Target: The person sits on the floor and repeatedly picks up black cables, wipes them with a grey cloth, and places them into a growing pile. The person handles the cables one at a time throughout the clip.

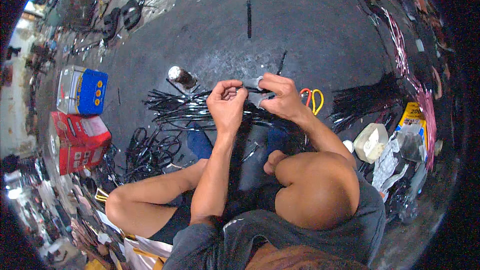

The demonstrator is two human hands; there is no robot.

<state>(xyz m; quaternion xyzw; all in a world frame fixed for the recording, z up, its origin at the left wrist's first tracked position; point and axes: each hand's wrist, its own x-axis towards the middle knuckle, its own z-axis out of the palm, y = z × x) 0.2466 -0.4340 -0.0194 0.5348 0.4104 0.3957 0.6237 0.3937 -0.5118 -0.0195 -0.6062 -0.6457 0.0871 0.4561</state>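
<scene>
My left hand (227,102) pinches the end of a thin black cable (252,89), thumb and forefinger closed on it. Just to its right, my right hand (281,95) grips a small grey sheet (254,99), cloth or abrasive paper, folded about the cable. Beneath both hands a bundle of black cables (182,106) lies crosswise on the floor. Beyond my left hand stands a silver-topped cylinder (182,76). Scissors with red and yellow handles (316,101) lie beside my right wrist.
Red (82,140) and blue (90,91) boxes stand at left, near a tangle of black cable (152,152). More black strands (367,97) lie at right, with a whitish container (371,142), a yellow box (414,115) and pink wires (425,115). My bent legs flank the work.
</scene>
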